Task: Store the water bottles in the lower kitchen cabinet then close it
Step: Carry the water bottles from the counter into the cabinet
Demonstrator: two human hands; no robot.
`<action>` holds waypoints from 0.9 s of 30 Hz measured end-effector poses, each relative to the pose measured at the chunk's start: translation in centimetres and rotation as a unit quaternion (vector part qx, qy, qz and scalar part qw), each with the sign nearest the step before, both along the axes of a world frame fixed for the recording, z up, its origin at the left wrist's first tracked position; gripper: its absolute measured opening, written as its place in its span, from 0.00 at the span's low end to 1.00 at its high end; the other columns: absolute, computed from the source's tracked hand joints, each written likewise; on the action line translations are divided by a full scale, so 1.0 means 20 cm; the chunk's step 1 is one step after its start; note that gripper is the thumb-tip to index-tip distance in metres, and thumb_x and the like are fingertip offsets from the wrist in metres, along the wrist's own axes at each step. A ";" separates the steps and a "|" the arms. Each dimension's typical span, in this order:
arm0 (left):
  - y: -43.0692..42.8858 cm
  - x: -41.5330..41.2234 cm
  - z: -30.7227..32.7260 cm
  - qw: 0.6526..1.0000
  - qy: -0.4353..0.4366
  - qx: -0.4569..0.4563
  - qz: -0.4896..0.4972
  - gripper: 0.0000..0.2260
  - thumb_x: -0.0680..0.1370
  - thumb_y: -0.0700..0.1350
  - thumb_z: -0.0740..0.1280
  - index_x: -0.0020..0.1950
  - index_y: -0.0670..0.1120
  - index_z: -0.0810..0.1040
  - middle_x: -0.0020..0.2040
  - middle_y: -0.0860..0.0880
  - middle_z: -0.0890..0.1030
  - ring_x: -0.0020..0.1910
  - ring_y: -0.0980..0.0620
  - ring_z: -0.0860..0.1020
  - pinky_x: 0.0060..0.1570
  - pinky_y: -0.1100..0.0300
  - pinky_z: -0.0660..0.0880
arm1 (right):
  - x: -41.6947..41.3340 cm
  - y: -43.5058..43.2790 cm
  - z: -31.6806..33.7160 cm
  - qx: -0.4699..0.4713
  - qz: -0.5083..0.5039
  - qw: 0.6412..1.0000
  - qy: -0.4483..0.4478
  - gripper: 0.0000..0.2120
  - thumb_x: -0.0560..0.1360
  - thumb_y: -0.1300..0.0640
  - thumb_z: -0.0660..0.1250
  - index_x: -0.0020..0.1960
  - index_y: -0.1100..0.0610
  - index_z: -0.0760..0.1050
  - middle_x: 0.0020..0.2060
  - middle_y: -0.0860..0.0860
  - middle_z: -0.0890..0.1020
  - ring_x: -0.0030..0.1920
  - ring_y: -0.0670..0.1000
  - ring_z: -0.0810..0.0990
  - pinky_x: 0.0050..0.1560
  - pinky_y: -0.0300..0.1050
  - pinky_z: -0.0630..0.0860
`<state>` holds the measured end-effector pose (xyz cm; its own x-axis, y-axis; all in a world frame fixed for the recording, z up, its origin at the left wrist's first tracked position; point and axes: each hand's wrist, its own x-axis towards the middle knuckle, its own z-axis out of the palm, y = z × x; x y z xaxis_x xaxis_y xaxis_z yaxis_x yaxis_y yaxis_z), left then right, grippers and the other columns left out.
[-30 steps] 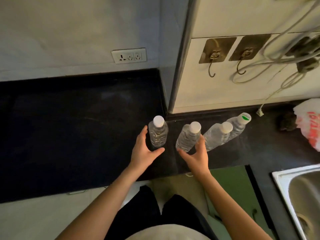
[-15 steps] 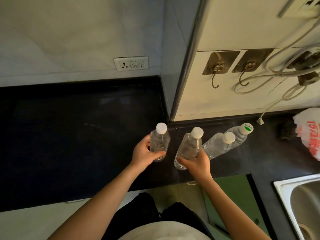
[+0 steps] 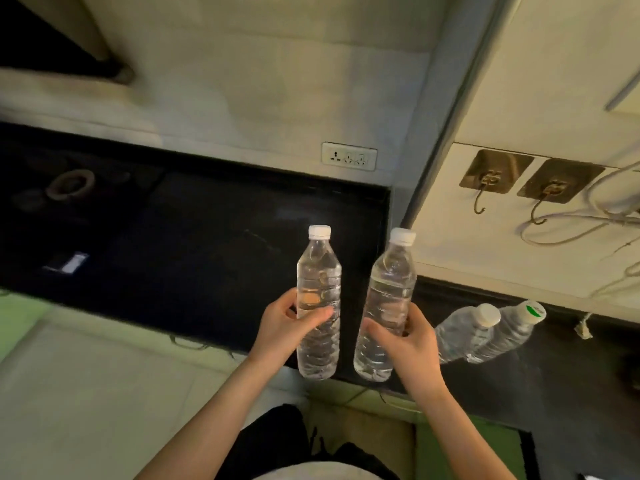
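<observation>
My left hand (image 3: 282, 325) grips a clear water bottle with a white cap (image 3: 318, 271), held upright above the front edge of the black counter (image 3: 207, 237). My right hand (image 3: 410, 337) grips a second clear white-capped bottle (image 3: 391, 282), tilted slightly right. Two more bottles stand on the counter to the right: one with a white cap (image 3: 464, 332) and one with a green-marked cap (image 3: 512, 329). The lower cabinet fronts (image 3: 86, 393) show pale below the counter edge.
A wall socket (image 3: 349, 156) sits above the counter. Two adhesive hooks (image 3: 495, 176) and looped white cables (image 3: 588, 223) hang on the right wall. A stove burner ring (image 3: 71, 183) lies at far left. A green mat (image 3: 467, 452) covers the floor below.
Both hands have closed on a bottle each and lifted them off the counter toward me. The view has tilted up and shifted left, so the sink and bag have left the frame.
</observation>
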<state>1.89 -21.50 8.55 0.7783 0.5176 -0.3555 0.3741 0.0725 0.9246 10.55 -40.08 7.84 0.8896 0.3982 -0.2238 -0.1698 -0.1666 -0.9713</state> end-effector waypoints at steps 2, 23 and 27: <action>-0.01 -0.09 0.02 0.999 -0.001 -0.001 0.044 0.08 0.72 0.44 0.75 0.49 0.49 0.82 0.41 0.59 0.84 0.41 0.62 0.82 0.46 0.57 0.80 | -0.02 0.04 0.02 -0.004 0.041 0.999 0.000 0.18 0.68 0.59 0.78 0.56 0.52 0.77 0.45 0.48 0.86 0.45 0.45 0.85 0.42 0.36 0.80; 0.16 -1.91 -0.08 0.868 0.023 0.028 0.495 0.20 0.59 0.61 0.72 0.47 0.54 0.82 0.42 0.51 0.85 0.43 0.49 0.82 0.46 0.54 0.80 | -1.30 0.96 -0.08 -0.050 0.426 0.903 -0.006 0.17 0.66 0.63 0.79 0.51 0.54 0.78 0.42 0.50 0.85 0.39 0.44 0.84 0.35 0.31 0.75; 0.20 -2.42 -0.12 0.828 0.046 0.029 0.558 0.16 0.61 0.58 0.74 0.45 0.54 0.83 0.42 0.49 0.84 0.39 0.54 0.80 0.41 0.62 0.77 | -1.77 1.13 -0.13 -0.055 0.477 0.877 0.011 0.16 0.65 0.65 0.79 0.49 0.57 0.79 0.41 0.52 0.86 0.41 0.50 0.85 0.35 0.34 0.76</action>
<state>-46.42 -17.40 6.25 -0.2251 0.9145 -0.3363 0.1724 0.3771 0.9100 -24.81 -17.52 5.17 0.1586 0.9335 -0.3216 0.0788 -0.3366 -0.9383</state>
